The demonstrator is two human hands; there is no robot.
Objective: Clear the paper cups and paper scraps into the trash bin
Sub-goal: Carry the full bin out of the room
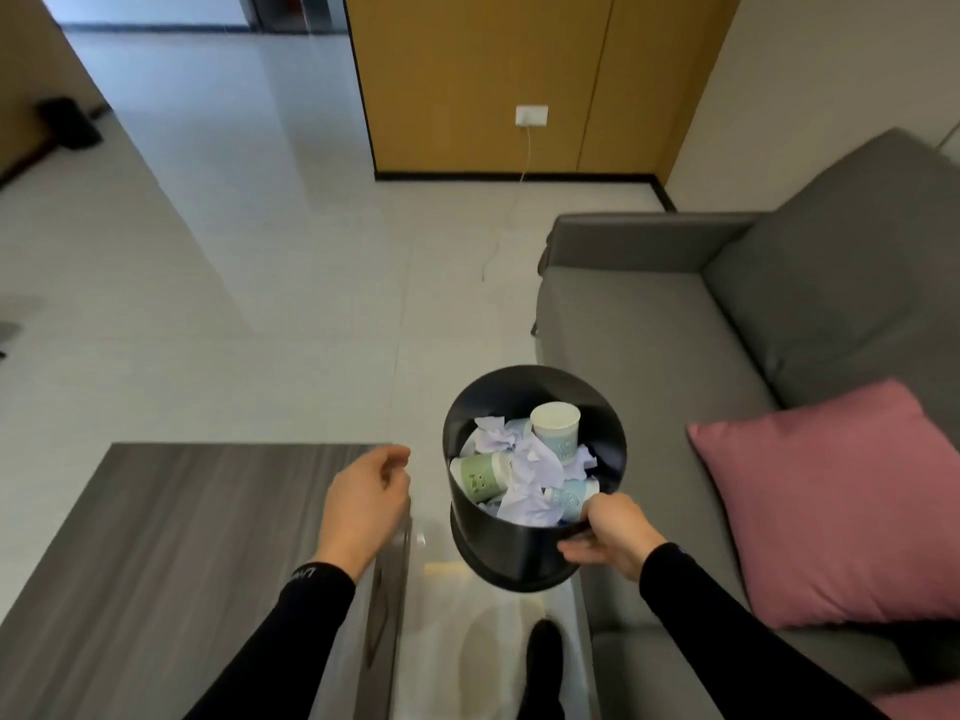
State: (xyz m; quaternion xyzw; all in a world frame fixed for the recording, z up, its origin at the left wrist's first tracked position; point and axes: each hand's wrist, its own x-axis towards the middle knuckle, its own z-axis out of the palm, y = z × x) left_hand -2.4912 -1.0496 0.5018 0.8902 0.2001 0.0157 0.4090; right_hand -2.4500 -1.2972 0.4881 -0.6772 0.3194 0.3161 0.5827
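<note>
A black round trash bin (pixel 524 550) is between the table and the sofa, tilted toward me and seemingly lifted off the floor. My right hand (pixel 610 535) grips its near rim. Inside lie a white and blue paper cup (pixel 556 423), a green paper cup (pixel 478 475), another blue cup (pixel 571 496) and crumpled pale paper scraps (pixel 530 470). My left hand (pixel 363 501) hovers over the right edge of the dark wood-grain table (pixel 171 553), fingers loosely curled, holding nothing.
A grey sofa (pixel 727 324) with a pink cushion (pixel 831 501) is at the right. My shoe (pixel 543 657) is on the tiled floor below the bin. A wood-panelled wall with a socket (pixel 531 115) and white cable stands ahead.
</note>
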